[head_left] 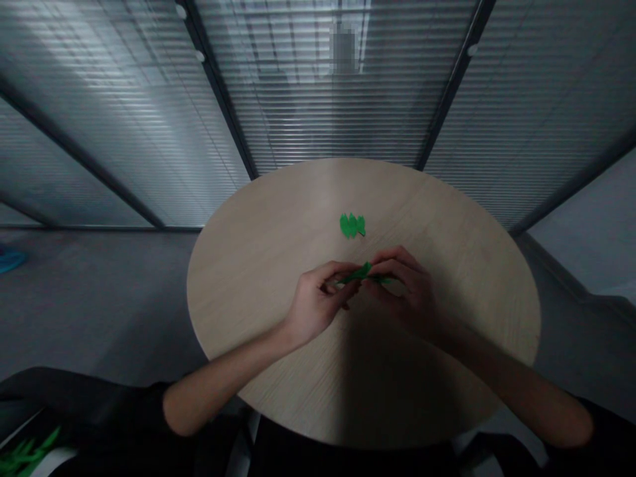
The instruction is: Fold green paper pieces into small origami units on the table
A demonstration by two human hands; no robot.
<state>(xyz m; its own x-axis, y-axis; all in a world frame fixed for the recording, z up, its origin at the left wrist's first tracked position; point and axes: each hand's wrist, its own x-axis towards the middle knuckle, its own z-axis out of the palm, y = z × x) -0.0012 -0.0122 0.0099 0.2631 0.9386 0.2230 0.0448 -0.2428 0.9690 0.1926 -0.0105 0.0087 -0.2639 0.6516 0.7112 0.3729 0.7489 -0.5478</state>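
1. Hands: two bare hands met over the middle of the desk (pixel 248 265). The left hand (pixel 318 301) was curled almost closed, its thumb and fingertips pinched on the left end of a green strip (pixel 365 273). The right hand (pixel 407 291) was curled in the same way, with its fingertips pinched on the right end of that strip. How the fingers beneath lay could not be told.
2. Green strip: one, thin and narrow, held between the two hands and running roughly left to right. Whether it touched the desk could not be told.
3. Green leaf-shaped piece (pixel 352 226): one, with a jagged edge, lying flat on the desk beyond the hands, apart from them and from the strip.
4. Desk: one, round, with a pale wood-grain top. It carried only the one loose green piece.
5. Sleeves (pixel 99 404): two, dark, ending above the bare forearms at the lower edge of the view.
6. Surroundings: slatted blinds (pixel 322 99) behind dark frame bars filled the far side. Several small green pieces (pixel 27 454) lay on a white surface in the lower left corner, too dim to count. One blue object (pixel 10 260) sat on the floor at the left edge.
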